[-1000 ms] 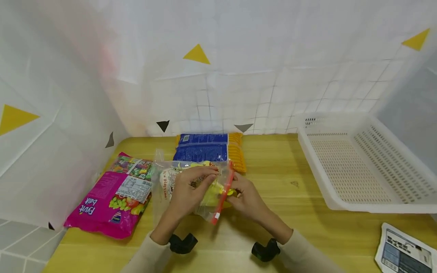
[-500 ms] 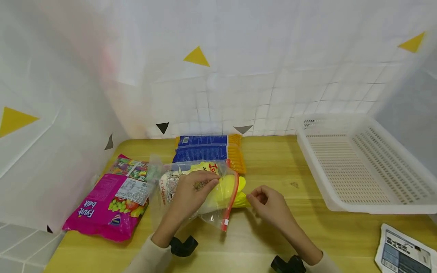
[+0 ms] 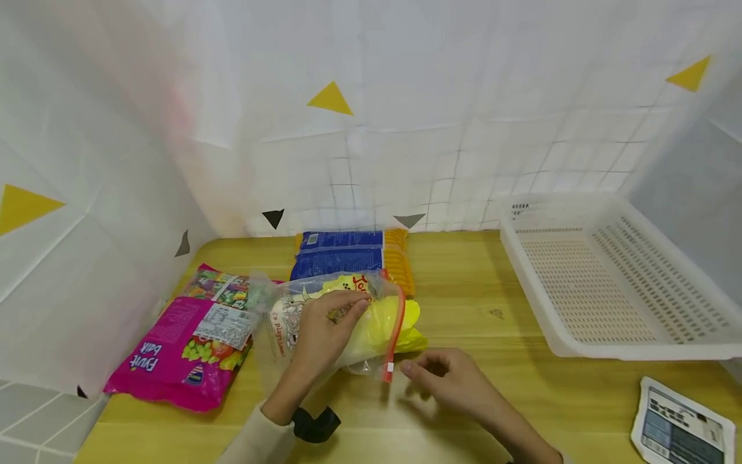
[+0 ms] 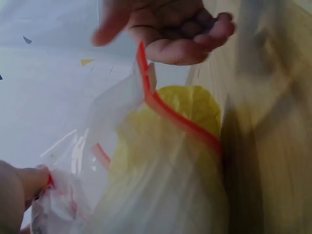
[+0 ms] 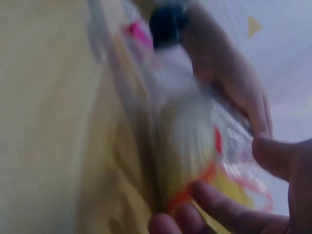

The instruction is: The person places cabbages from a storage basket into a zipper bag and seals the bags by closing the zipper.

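A clear zip bag [image 3: 353, 354] with a red zip strip [image 3: 397, 328] lies mid-table. Inside it is a yellow and cream printed packet [image 3: 413, 314], whose yellow end sticks out past the zip. My left hand [image 3: 324, 332] pinches the bag's upper layer near its mouth; the left wrist view shows crumpled plastic at the left thumb [image 4: 31, 183]. Just right of the white zip slider [image 3: 390, 367], my right hand [image 3: 458, 383] hovers with loosely bent fingers and holds nothing. From the right wrist, its fingers [image 5: 229, 207] appear before the bag's mouth, blurred.
A pink candy bag [image 3: 174, 354] lies left of the zip bag, partly overlapped by it. Behind is a blue and orange packet [image 3: 342, 251]. A white perforated basket [image 3: 556, 322] stands at the right, with a white and dark pouch [image 3: 684, 419] before it.
My right hand has let go of the yellow packet's end at the bag mouth, drawn back right, then come nearer along the front by the slider. The left hand keeps its pinch.
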Motion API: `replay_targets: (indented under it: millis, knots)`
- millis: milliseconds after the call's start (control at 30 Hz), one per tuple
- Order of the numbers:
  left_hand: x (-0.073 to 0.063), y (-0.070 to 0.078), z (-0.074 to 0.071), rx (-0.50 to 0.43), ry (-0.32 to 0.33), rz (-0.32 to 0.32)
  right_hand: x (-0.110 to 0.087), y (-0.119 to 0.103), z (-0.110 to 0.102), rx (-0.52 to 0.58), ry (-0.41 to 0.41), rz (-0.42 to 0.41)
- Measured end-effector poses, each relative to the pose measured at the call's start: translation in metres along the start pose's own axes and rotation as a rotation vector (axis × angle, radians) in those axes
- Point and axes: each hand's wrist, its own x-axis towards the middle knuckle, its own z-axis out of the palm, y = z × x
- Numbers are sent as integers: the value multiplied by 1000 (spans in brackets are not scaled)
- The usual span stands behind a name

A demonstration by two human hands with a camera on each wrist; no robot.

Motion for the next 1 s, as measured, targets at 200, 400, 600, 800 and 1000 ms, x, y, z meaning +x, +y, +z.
replay_targets:
  millis: [200, 400, 600, 800, 1000]
  knots:
    - [-4, 1, 10, -63, 95, -39, 7, 3, 22, 226, -77, 62]
    - [-3, 10, 6, 13, -24, -96, 18, 13, 22, 263, 135, 69]
    - [0, 17, -16, 104, -142, -121, 27, 21, 4, 259, 262, 130]
    - [5, 13, -39, 127, -80, -132, 31, 27, -14, 272, 312, 160]
    - [11, 2, -61, 146, -32, -129, 34, 35, -33, 198, 354, 152]
